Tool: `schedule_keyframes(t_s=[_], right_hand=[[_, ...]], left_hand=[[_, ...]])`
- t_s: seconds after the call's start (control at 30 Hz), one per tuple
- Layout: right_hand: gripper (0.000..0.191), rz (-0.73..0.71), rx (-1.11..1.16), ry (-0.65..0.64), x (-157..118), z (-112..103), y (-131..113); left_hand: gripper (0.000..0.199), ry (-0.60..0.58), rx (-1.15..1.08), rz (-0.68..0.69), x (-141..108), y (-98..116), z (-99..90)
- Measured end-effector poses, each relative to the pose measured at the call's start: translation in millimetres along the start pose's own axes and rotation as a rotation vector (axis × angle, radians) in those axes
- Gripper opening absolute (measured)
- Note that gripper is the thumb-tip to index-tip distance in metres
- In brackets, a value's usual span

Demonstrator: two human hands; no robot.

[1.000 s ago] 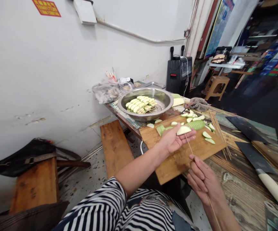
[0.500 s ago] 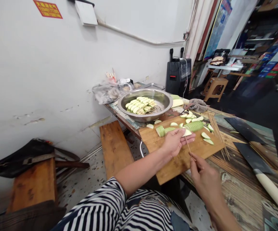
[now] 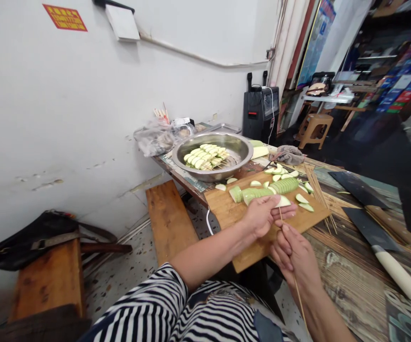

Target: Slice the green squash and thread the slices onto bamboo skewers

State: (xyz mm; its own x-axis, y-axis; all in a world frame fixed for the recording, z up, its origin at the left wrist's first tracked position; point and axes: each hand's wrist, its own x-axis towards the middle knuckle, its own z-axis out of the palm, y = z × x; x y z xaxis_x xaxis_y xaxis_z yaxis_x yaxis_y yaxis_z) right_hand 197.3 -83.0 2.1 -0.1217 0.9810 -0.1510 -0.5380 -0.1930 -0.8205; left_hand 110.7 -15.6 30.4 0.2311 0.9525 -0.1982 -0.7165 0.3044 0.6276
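My left hand (image 3: 262, 216) pinches a pale green half-round vegetable slice (image 3: 282, 201) over the cutting board (image 3: 251, 249). Between the fingers of my right hand (image 3: 294, 251) is a thin wooden skewer (image 3: 300, 299); its upper end meets the slice, and its lower end runs down past my wrist. Whether the tip has gone into the slice I cannot tell. A row of cut green vegetable slices (image 3: 284, 186) lies on the board just beyond my left hand, with loose slices scattered around it.
A steel basin (image 3: 243, 159) holding skewered slices stands behind the board. Bare skewers (image 3: 317, 187) lie to the right, then two cleavers (image 3: 369, 228) (image 3: 357, 187). A grey cloth (image 3: 289, 155) and a black speaker (image 3: 260, 114) are farther back. Wooden benches (image 3: 169, 221) stand at left.
My right hand has moved up along the skewer, closer to my left hand, so more of the skewer now trails below it. My left hand has shifted slightly right, still with the slice.
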Motion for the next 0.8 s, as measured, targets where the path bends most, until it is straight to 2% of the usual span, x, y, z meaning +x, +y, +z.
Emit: schedule_keyframes(t_s=[0.13,0.2,0.3,0.43,0.63,0.8], right_hand=[[0.026,-0.032,-0.125,-0.004,9.9,-1.3,-7.5],[0.030,-0.051,-0.262,0.001,10.3,-4.1,-10.3],[0.040,-0.026,-0.498,0.003,3.1,-9.3,-11.8],[0.048,-0.098,-0.716,0.042,-8.3,-14.8,-6.7],[0.046,-0.116,-0.709,0.038,-9.2,-19.8,8.1],[0.039,-0.069,-0.570,0.059,-2.3,-18.6,6.4]], left_hand=[[0.014,0.024,0.037,-0.038,1.4,4.2,-0.4],[0.014,0.018,0.031,0.011,4.6,11.3,-1.3],[0.013,0.014,-0.012,0.165,9.9,23.2,-1.8],[0.013,-0.010,0.016,0.174,10.7,27.1,-1.2],[0.015,-0.034,0.057,0.174,3.6,16.8,-5.1],[0.014,-0.061,0.160,-0.023,-6.6,-5.1,-8.4]])
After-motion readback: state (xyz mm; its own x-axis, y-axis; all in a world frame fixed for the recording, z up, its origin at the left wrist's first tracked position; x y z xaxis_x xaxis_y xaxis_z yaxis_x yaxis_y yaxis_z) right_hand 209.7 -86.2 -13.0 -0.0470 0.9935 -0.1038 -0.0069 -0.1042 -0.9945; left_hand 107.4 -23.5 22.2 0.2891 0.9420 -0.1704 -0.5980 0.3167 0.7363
